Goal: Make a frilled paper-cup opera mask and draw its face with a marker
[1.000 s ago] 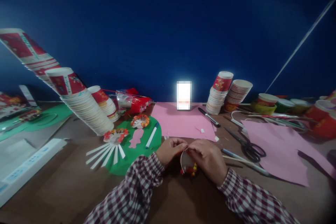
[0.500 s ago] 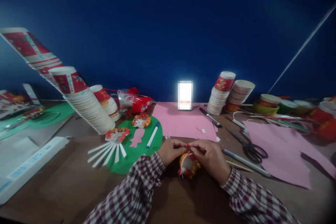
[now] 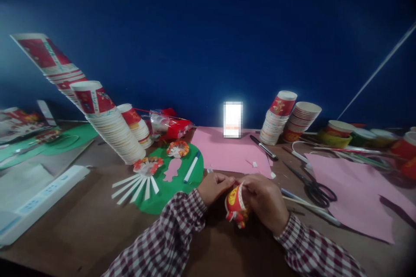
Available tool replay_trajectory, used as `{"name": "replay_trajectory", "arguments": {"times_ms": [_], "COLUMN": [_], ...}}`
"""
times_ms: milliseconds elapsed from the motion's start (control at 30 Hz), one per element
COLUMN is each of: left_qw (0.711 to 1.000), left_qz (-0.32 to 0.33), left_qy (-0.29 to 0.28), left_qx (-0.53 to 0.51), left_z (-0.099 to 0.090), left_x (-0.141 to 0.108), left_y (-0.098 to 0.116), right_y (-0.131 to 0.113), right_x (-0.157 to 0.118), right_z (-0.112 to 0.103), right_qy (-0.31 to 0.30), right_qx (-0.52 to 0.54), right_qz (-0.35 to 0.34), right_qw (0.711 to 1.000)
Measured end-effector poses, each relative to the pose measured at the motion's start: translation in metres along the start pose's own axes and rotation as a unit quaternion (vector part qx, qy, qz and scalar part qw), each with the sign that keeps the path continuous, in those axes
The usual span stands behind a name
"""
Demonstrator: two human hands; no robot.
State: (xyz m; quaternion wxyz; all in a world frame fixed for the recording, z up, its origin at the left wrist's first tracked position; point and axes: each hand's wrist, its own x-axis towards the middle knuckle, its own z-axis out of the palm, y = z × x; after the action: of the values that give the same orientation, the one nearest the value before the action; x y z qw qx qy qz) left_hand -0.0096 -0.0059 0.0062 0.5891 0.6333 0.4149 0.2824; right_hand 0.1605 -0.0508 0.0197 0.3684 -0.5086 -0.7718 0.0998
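Observation:
Between my two hands is a small red and yellow piece made from a cut paper cup (image 3: 234, 201), its edge strips bent outward. My left hand (image 3: 214, 188) is closed, thumb and forefinger pinching its upper left edge. My right hand (image 3: 264, 199) wraps round its right side, with the fingertips partly hidden. Left of my hands, a green paper sheet (image 3: 156, 207) bears a pink paper fish shape (image 3: 172, 169), a capped marker (image 3: 191, 167) and two cut cup pieces, the nearer one (image 3: 148, 167) with long white strips fanned out.
Tall leaning stacks of paper cups (image 3: 113, 132) stand at left, shorter stacks (image 3: 276, 121) at back right. A power strip (image 3: 45, 201) lies far left. Pink paper (image 3: 234, 151), a black pen (image 3: 264, 147), black scissors (image 3: 313, 188) and another pink sheet (image 3: 354, 199) lie ahead and right.
The cup piece has been turned between my hands, so its printed red and yellow side now shows instead of the pale surface. My right hand has shifted further round it.

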Motion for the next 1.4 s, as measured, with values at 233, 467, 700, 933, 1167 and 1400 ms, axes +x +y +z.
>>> {"name": "replay_trajectory", "arguments": {"times_ms": [233, 467, 700, 933, 1167, 1400], "left_qw": [0.999, 0.999, 0.999, 0.999, 0.998, 1.0], "left_qz": [-0.018, -0.019, -0.006, -0.003, -0.003, -0.01], "left_qy": [0.02, 0.033, 0.03, 0.042, -0.001, 0.006], "left_qx": [0.018, 0.01, -0.018, 0.006, -0.069, -0.022], "left_z": [0.002, 0.003, 0.003, 0.002, 0.003, 0.0], "left_x": [-0.001, -0.004, -0.002, -0.001, 0.002, -0.004], "left_y": [0.007, 0.009, 0.004, 0.0, -0.002, 0.007], "right_y": [-0.001, -0.003, 0.0, -0.005, -0.011, -0.014], "right_x": [0.0, 0.003, 0.002, 0.004, 0.004, 0.001], "right_z": [0.0, -0.003, -0.004, -0.005, -0.005, -0.008], "right_qy": [0.002, -0.041, -0.065, -0.075, -0.059, -0.055], "right_qx": [0.026, 0.046, 0.049, 0.055, 0.04, -0.002], "right_qz": [0.001, 0.033, 0.055, 0.056, 0.095, 0.062], "right_qw": [1.0, 0.998, 0.995, 0.994, 0.993, 0.997]}}
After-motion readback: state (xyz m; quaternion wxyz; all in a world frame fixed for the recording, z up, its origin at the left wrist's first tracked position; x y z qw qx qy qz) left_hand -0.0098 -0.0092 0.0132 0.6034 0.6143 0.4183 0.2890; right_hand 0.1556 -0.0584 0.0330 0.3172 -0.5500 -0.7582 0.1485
